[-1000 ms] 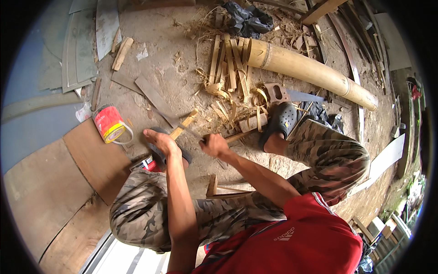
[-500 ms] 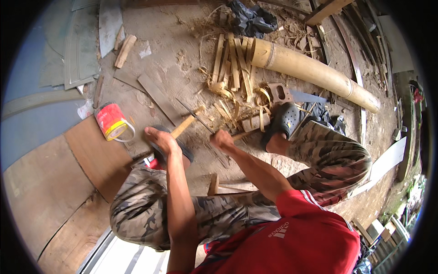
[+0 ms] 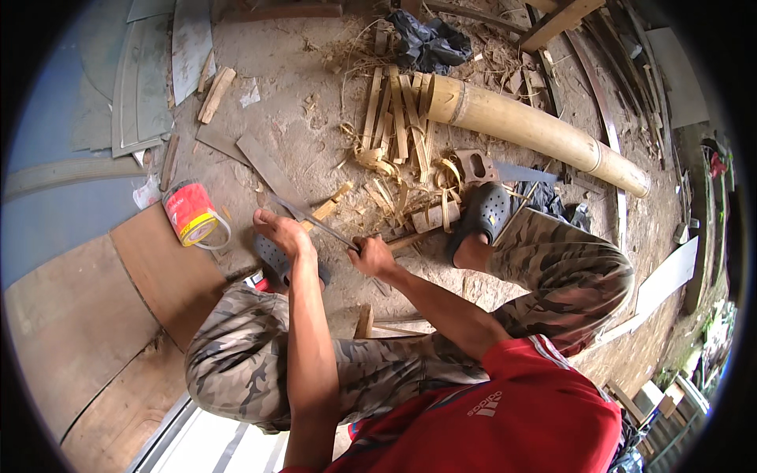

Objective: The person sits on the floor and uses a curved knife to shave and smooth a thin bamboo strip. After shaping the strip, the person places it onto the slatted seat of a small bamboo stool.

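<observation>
My right hand (image 3: 373,257) is closed around the handle end of a long narrow knife (image 3: 325,229). Its blade points up and left, crossing over a pale bamboo strip (image 3: 330,206) close to my left hand (image 3: 282,234). That hand grips the near end of the strip, its fingers partly hidden from above. The strip's far end is near the floor. Below my left hand a grey clog (image 3: 270,254) shows on my foot. A wooden stick (image 3: 410,239) lies just beyond my right hand, towards my other clog (image 3: 489,213).
A thick bamboo pole (image 3: 536,126) lies at the far right, beside several split bamboo strips (image 3: 400,114) and curled shavings. A handsaw (image 3: 477,167) rests near my right foot. On the left stand a red and yellow bucket (image 3: 189,211) and wooden boards (image 3: 162,268). A black plastic bag (image 3: 430,43) lies beyond.
The knife blade has swung left and down, from above the strip to across it near my left hand. My right hand has moved slightly down and left.
</observation>
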A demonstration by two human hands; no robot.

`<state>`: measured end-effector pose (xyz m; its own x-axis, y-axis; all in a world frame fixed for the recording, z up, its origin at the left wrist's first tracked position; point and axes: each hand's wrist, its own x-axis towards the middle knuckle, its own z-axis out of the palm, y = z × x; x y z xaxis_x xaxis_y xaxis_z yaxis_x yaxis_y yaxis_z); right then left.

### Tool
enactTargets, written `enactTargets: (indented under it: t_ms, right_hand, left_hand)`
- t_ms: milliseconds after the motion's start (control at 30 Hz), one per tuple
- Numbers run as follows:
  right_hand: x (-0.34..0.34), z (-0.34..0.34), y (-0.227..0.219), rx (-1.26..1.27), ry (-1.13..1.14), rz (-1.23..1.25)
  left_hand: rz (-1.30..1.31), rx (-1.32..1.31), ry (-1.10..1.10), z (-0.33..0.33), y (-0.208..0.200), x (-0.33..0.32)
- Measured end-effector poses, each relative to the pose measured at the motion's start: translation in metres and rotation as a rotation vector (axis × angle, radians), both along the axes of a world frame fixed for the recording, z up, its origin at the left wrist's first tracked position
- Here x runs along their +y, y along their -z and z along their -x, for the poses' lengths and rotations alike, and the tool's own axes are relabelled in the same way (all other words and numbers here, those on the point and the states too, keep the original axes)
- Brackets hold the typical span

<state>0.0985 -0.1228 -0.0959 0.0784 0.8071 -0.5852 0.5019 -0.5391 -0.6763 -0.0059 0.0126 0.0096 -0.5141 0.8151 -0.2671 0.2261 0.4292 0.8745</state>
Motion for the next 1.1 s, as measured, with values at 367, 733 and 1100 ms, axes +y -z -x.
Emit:
enactTargets:
  t_ms: [367,733,1100]
  right_hand:
    - [-0.01,0.004,-0.012,0.015,-0.032,-0.07]
    - [-0.012,-0.002,0.018,-0.094,0.084,0.255]
    - [-0.004,0.024,-0.037,-0.092,-0.028,-0.084]
  left_hand:
    - [-0.041,0.023,-0.042,0.006,-0.001,-0.009]
    - [0.062,-0.084,-0.155,0.034,0.005,-0.013]
    - [0.109,-0.381,-0.2,0.071,0.039,-0.01]
